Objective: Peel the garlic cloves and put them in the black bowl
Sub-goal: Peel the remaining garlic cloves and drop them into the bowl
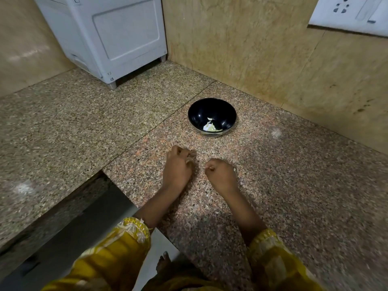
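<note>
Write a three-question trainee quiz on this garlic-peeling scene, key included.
1. True or false: the black bowl is empty.
2. Where does the bowl stand? A) on the counter, beyond both hands; B) in a hand; C) at the counter's near edge.
3. Fill in: the left hand and right hand have fingers ____ round pale garlic bits.
Key: 1 false, pale pieces lie in it; 2 A; 3 curled.

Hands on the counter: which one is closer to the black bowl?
The left hand: it lies further forward, nearer the black bowl, while the right hand sits further back, toward the person.
</note>
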